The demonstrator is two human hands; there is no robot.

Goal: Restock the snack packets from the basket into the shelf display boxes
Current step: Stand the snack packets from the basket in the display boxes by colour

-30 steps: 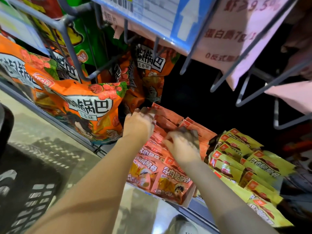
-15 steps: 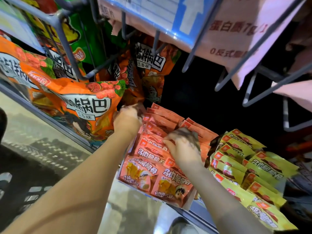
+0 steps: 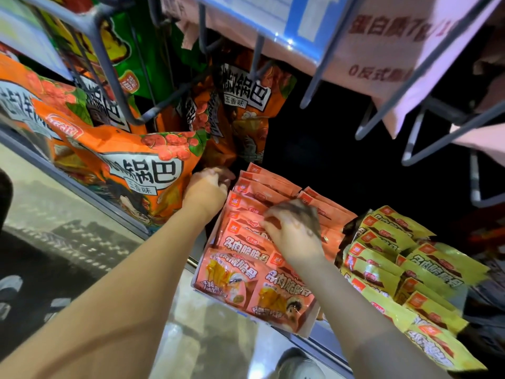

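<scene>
Head view shows the white cardboard display box [image 3: 203, 265] at the shelf's front edge, packed with glossy salmon-pink snack packets [image 3: 246, 243] — the tidying step, I judge. Left hand [image 3: 209, 190] curls at the box's far-left corner, grip hidden; right hand [image 3: 293, 231] presses spread fingers on the rows. Next: square them up gently.

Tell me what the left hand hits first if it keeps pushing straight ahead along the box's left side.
Most likely the hanging orange bag behind the display box. The left hand points up and back beside the pink-orange packets, with that bag just beyond, though depth there is unclear.
</scene>
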